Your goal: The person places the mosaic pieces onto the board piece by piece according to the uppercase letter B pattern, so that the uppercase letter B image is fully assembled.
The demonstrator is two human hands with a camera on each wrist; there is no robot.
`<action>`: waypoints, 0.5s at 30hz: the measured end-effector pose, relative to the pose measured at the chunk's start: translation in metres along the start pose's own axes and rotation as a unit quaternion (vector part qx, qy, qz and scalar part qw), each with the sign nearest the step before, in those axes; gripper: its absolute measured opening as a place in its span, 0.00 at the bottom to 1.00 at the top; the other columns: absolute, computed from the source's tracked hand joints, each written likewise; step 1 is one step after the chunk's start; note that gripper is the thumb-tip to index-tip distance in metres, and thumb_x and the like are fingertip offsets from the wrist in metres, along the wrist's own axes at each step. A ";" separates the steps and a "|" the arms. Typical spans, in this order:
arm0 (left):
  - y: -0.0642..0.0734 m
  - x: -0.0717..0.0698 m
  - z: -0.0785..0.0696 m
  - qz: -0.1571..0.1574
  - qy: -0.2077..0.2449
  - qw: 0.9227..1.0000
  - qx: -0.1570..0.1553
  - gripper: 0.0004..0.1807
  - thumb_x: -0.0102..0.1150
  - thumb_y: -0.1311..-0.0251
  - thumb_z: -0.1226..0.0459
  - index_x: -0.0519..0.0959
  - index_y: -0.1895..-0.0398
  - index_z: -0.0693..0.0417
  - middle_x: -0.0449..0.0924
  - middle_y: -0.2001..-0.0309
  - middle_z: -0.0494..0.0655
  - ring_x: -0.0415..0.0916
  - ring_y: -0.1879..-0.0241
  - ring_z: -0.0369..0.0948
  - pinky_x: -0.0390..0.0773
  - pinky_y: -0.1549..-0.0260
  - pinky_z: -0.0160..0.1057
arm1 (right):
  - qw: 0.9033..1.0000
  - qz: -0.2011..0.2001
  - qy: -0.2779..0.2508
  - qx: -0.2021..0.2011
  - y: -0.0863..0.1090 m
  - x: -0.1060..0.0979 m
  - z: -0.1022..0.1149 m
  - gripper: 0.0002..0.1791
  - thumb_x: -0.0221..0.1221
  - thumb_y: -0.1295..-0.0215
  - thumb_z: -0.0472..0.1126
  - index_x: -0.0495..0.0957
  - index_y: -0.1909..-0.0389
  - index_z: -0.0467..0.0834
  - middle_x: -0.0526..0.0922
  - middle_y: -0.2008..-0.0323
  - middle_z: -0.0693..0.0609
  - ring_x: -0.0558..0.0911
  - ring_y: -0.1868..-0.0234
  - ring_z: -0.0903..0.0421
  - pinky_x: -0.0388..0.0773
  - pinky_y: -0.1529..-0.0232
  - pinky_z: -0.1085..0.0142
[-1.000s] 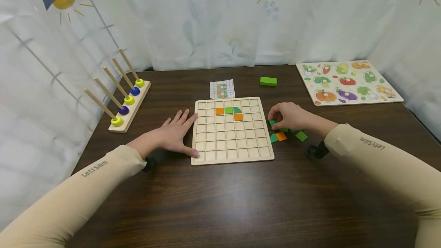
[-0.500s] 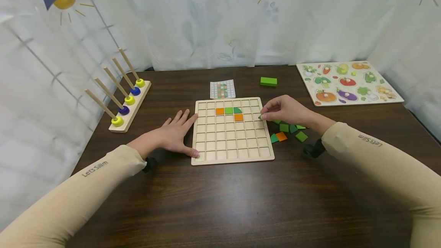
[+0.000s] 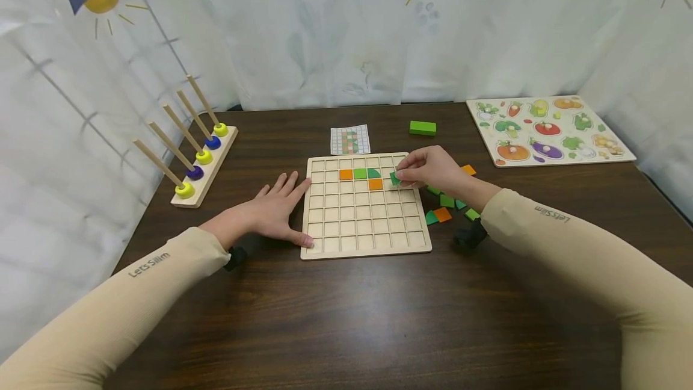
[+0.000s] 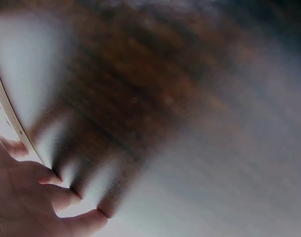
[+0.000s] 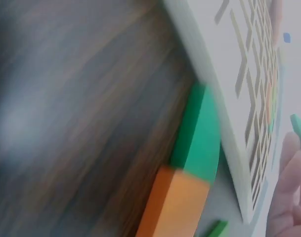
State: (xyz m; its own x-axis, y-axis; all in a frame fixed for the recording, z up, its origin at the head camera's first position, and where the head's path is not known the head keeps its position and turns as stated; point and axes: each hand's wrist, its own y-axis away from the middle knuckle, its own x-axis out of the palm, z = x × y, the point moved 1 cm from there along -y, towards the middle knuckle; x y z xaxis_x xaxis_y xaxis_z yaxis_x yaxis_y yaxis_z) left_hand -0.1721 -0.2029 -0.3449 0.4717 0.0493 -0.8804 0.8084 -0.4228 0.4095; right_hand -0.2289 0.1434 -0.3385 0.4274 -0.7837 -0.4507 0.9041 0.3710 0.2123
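Observation:
A wooden grid board point(image 3: 346, 227) lies in the middle of the table. Set in its upper cells are an orange square tile point(image 3: 345, 174), a light green square tile point(image 3: 360, 174), a dark green rounded tile point(image 3: 373, 173) and a second orange tile point(image 3: 375, 184). My right hand point(image 3: 433, 170) pinches a green tile point(image 3: 395, 179) over the board's right part, close to that second orange tile. My left hand point(image 3: 273, 209) lies with fingers spread at the board's left edge, its thumb on the lower left corner. In the left wrist view the left hand point(image 4: 26, 197) shows straight fingers.
Several loose green and orange tiles point(image 3: 443, 215) lie right of the board. Behind it are a printed pattern card point(image 3: 350, 140) and a green block point(image 3: 422, 128). A peg stacker point(image 3: 203, 176) with rings stands left; a vegetable knob puzzle point(image 3: 547, 131) lies back right.
My right hand has picked a green tile from the loose pile and carried it left over the board. The left hand has stayed in place.

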 end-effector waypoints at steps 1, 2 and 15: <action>0.000 0.000 0.000 -0.001 0.000 1.000 0.000 0.74 0.68 0.53 0.28 0.35 0.16 0.53 0.27 0.18 0.66 0.27 0.19 0.66 0.41 0.28 0.74 | 1.000 0.002 -0.004 0.007 -0.001 0.003 0.001 0.14 0.64 0.29 0.39 0.83 0.50 0.34 0.90 0.62 0.46 0.89 0.62 0.54 0.86 0.57 0.62; 0.000 0.000 0.000 -0.001 0.000 1.000 0.001 0.74 0.68 0.53 0.28 0.35 0.16 0.53 0.27 0.18 0.66 0.27 0.19 0.66 0.41 0.28 0.74 | 1.000 0.006 -0.011 0.014 -0.003 0.005 0.002 0.13 0.64 0.29 0.39 0.83 0.50 0.34 0.90 0.63 0.46 0.90 0.62 0.55 0.86 0.58 0.63; 0.001 -0.001 -0.001 -0.001 0.001 1.000 0.006 0.73 0.69 0.52 0.30 0.36 0.16 0.55 0.27 0.18 0.66 0.27 0.19 0.66 0.42 0.28 0.74 | 0.995 0.082 -0.020 0.057 -0.005 0.031 0.014 0.12 0.65 0.31 0.35 0.85 0.52 0.32 0.91 0.68 0.46 0.88 0.68 0.59 0.86 0.61 0.67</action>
State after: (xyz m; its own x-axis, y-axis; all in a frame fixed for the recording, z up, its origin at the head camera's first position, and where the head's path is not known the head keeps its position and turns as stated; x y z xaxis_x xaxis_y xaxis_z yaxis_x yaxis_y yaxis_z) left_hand -0.1714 -0.2026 -0.3436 0.4711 0.0516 -0.8806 0.8047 -0.4339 0.4051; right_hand -0.2200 0.1102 -0.3413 0.5661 -0.7378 -0.3678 0.8160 0.4379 0.3775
